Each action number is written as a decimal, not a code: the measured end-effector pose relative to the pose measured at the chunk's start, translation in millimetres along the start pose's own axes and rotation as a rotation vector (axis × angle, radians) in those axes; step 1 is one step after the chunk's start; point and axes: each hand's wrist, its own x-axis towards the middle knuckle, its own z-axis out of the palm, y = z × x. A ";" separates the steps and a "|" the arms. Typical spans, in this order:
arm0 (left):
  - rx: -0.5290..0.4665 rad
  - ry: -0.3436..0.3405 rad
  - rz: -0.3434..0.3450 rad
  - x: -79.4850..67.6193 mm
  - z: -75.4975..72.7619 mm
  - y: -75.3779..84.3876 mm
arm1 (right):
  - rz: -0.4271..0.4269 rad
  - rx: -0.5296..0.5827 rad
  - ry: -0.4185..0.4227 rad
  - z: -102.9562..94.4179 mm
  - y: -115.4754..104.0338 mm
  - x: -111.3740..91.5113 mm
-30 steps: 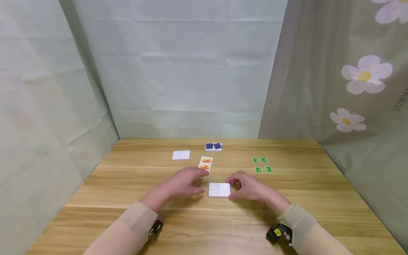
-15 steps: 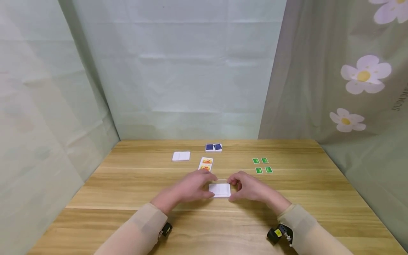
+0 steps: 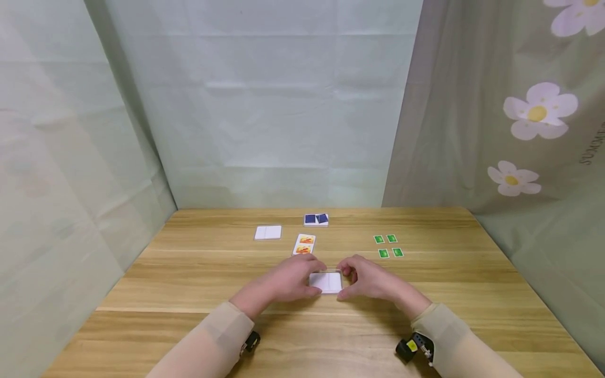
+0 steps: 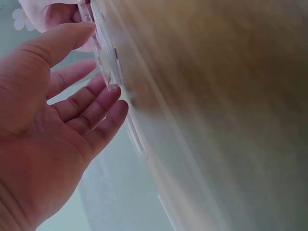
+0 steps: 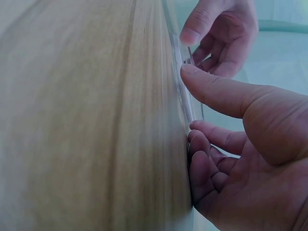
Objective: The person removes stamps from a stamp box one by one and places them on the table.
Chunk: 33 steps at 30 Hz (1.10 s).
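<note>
A small flat white case with clear plastic edges [image 3: 327,282] lies on the wooden table between both hands. My left hand [image 3: 294,278] holds its left end, thumb at the near edge and fingers at the far edge. At the right end, my right hand [image 3: 371,279] pinches the case the same way. The left wrist view catches a thin clear plastic layer [image 4: 107,57] between thumb and fingers, standing slightly off the part beneath. In the right wrist view, the right thumb [image 5: 211,91] lies against the case's edge, with the other fingers curled at the tabletop.
Beyond the hands lie a case with two orange pictures [image 3: 304,243], a plain white case [image 3: 268,232] and one bearing two dark blue squares [image 3: 315,219]. Several green square tiles [image 3: 388,245] sit at right. Cloth curtains [image 3: 283,105] enclose the table [image 3: 189,294].
My left hand has moved right, from beside the case onto its left end. The right hand has stayed at the right end. The lines seen on the case's white face have shifted.
</note>
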 end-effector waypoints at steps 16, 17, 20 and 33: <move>0.019 -0.004 -0.006 0.8 2.5 0.2 | 0.008 -0.022 0.014 0.4 -0.9 -2.8; 0.020 -0.003 -0.004 0.7 2.5 0.3 | 0.004 -0.021 0.013 0.3 -1.2 -2.6; 0.024 0.000 -0.001 0.6 2.8 0.5 | -0.004 -0.014 0.011 0.1 -1.9 -2.7; 0.005 -0.016 -0.037 2.4 3.1 2.4 | 0.002 -0.023 0.014 1.3 -1.4 -3.7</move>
